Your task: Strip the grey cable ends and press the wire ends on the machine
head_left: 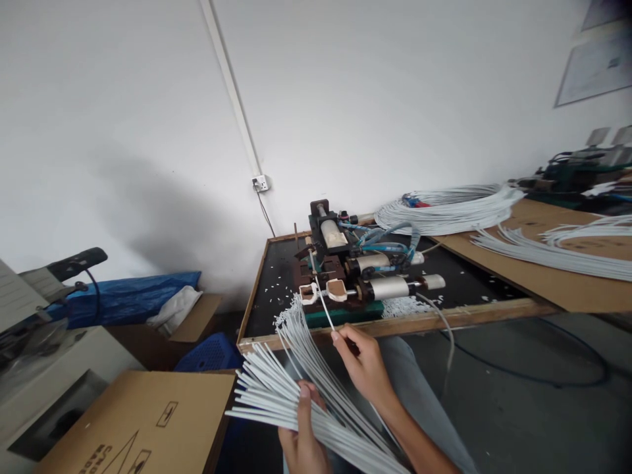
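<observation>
We see the right grip (pixel 364 363), nearer the machine (pixel 334 234), pinched on one white rod (pixel 324 305) running lengthwise toward it, left grip (pixel 304 434) closed round a bundle (pixel 279 396).

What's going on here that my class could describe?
A person's left hand holds a bundle of thin white strands. The right hand pinches a single strand, its far end up at a small machine with metal cylinders; whether it is clamped is too small to tell. White bits lie around the machine, and a large white coil rests behind, to the right.
</observation>
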Available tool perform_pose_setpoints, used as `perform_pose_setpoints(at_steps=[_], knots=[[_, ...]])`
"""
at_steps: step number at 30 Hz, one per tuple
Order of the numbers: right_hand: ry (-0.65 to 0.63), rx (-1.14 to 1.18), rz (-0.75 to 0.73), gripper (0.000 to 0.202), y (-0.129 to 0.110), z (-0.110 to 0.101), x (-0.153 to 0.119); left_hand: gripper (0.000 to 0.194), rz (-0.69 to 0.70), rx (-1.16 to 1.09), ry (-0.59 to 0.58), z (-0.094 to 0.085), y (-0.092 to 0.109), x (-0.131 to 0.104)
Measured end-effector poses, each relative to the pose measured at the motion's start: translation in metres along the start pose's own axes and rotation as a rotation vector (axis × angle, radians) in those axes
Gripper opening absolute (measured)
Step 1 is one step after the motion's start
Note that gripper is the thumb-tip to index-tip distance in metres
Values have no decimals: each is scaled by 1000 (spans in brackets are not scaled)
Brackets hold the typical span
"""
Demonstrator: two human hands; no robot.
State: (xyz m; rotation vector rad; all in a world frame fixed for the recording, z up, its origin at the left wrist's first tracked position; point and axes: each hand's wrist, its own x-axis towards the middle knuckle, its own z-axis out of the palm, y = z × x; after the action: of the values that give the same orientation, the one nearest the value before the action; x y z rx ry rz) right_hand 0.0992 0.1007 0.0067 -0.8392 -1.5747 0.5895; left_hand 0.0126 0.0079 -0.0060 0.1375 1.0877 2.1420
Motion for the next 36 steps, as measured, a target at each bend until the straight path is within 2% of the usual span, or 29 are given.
perform_pose_setpoints(at_steps=[11, 16, 23, 29, 36], knots=[[-7, 18, 12, 40, 1, 1, 2, 31, -6, 57, -1, -1, 2, -1], [-8, 16, 19, 41, 0, 1, 1, 32, 8, 91, -42, -1, 4, -1], [-4, 19, 17, 43, 1, 1, 2, 37, 24, 5, -41, 0, 1, 0], [-10, 26, 17, 41, 0, 2, 2, 32, 29, 34, -3, -1, 0, 0], [0, 42, -22, 39, 1, -1, 1, 27, 7, 31, -26, -6, -1, 5]])
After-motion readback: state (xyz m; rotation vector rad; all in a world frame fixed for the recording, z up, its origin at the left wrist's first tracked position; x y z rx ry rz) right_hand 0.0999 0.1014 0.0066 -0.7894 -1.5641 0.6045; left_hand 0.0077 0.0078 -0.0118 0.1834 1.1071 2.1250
